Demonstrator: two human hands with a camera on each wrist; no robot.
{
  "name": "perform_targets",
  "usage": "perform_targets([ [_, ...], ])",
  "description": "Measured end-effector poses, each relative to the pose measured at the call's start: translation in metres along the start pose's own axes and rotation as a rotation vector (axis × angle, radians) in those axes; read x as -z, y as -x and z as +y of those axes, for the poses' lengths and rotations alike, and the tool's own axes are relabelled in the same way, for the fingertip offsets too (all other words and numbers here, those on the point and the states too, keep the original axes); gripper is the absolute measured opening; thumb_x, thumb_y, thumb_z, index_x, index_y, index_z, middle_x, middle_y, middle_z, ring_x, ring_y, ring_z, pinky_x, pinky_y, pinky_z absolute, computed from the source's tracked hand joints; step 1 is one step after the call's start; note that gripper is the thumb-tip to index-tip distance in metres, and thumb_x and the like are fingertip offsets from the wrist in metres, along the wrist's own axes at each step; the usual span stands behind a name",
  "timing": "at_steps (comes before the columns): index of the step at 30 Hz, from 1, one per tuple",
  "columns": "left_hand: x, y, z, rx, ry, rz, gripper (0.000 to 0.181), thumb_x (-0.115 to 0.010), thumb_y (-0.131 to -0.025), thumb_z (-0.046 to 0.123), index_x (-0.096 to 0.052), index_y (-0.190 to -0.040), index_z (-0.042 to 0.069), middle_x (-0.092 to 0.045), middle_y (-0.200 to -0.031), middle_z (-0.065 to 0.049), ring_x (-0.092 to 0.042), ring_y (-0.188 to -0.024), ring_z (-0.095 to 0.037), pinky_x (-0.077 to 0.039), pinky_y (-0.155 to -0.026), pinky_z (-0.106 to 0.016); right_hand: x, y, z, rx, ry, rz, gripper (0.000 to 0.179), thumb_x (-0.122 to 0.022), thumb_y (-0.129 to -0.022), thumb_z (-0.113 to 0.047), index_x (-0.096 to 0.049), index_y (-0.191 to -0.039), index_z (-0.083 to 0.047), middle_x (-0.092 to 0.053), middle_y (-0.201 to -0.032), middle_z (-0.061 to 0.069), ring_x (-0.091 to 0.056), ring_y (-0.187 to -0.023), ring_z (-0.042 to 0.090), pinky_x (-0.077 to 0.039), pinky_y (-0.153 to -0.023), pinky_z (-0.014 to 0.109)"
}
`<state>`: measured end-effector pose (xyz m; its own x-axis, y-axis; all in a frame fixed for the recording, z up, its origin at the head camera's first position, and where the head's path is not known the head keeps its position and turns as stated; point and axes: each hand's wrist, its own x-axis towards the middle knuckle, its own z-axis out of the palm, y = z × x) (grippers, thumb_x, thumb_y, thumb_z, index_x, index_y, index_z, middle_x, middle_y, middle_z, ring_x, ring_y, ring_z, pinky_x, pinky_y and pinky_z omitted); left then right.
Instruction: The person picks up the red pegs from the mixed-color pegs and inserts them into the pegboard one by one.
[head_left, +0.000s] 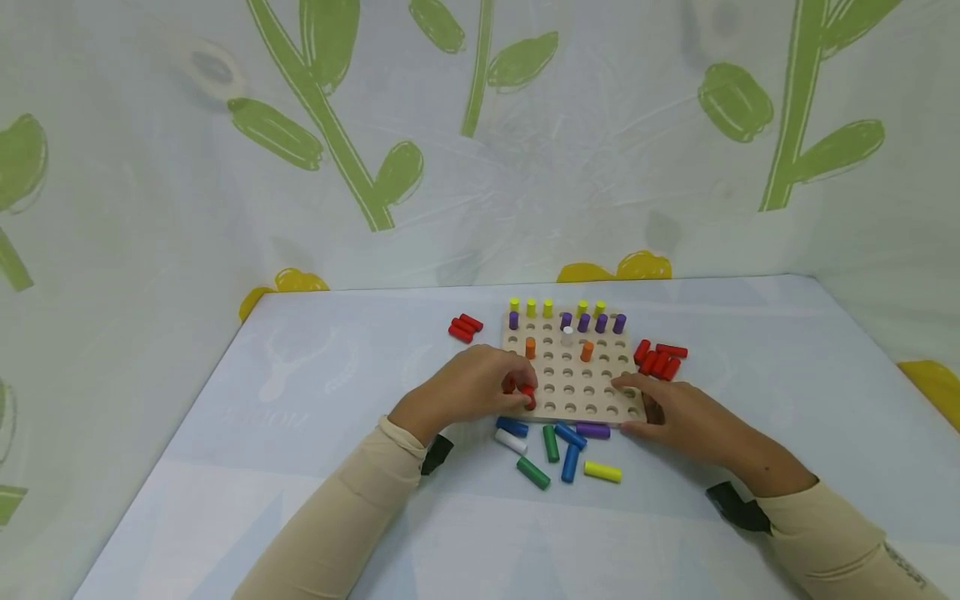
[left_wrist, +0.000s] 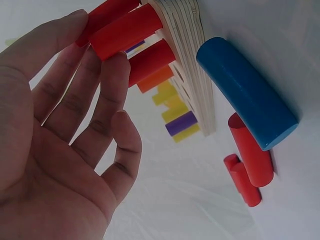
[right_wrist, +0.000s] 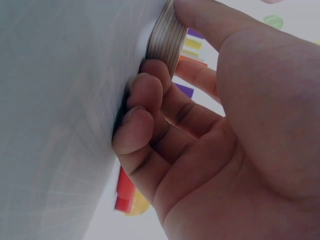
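Location: the wooden pegboard [head_left: 559,398] lies flat on the tabletop [head_left: 337,483]; the item under work, a red peg [left_wrist: 127,32], is at the pegboard's near left corner. The step in hand, as judged here, is seating that peg in a hole. Good practice calls for holding it square to the pegboard's face, pressing straight down, and letting go without brushing the neighbouring red pegs [left_wrist: 152,62] (clearance there looks slim). How deep it sits cannot be told. The pegboard is best braced against sliding during the press.

Pose: the left hand [head_left: 480,379] reaches over the pegboard's left edge, wrist outside that edge; its grip is narrow, thumb and fingertips pinching the red peg, the little finger bent and free of it. The right hand [head_left: 675,412] is at the pegboard's near right corner: thumb against the near edge, index finger over the top face, remaining fingers curled beside the right edge. This grip is wider and takes in the corner; its firmness cannot be told.

Stock: loose red pegs [head_left: 660,364] lie right of the pegboard; a purple peg [head_left: 592,431] lies just beside its near edge, with a yellow peg [head_left: 603,472] farther out.
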<state>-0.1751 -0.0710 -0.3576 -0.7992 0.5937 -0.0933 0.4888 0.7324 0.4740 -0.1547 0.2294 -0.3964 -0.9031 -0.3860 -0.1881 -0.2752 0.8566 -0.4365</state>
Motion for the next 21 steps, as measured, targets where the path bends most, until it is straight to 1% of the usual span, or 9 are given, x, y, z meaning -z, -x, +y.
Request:
perform_targets([
  [7,-0.0005,-0.0001,-0.0009,-0.002,-0.006,-0.009,0.02,-0.078,-0.088,0.026,-0.075,-0.107,0.022,-0.065,-0.086,0.013,-0.059,-0.082,-0.01,-0.051,-0.072,-0.018,-0.0002,0.0001,-0.0007,-0.003,0.003,0.003,0.068,-0.081,-0.083,-0.036,-0.053,-0.143,-0.019,-0.047,-0.07,0.0,-0.047,-0.07,0.013,-0.04,-0.055,0.022],
  [17,0.0001,0.0002,0.0005,-0.005,-0.022,-0.014,0.02,-0.078,-0.088,0.025,-0.074,-0.108,0.02,-0.065,-0.086,0.012,-0.058,-0.082,-0.01,-0.051,-0.072,-0.019,0.0005,-0.0006,0.0005,0.003,0.003,0.002,0.067,-0.08,-0.084,-0.036,-0.052,-0.143,-0.019,-0.047,-0.07,-0.001,-0.047,-0.069,0.013,-0.039,-0.055,0.023],
  [21,-0.0014,0.0002,0.0014,0.008,-0.03,-0.017,0.022,-0.078,-0.088,0.024,-0.074,-0.109,0.021,-0.065,-0.087,0.012,-0.058,-0.083,-0.01,-0.05,-0.072,-0.018,0.0,-0.0004,0.0019,0.007,0.0,0.002,0.068,-0.08,-0.084,-0.036,-0.052,-0.143,-0.019,-0.047,-0.07,-0.001,-0.047,-0.069,0.013,-0.038,-0.055,0.023],
])
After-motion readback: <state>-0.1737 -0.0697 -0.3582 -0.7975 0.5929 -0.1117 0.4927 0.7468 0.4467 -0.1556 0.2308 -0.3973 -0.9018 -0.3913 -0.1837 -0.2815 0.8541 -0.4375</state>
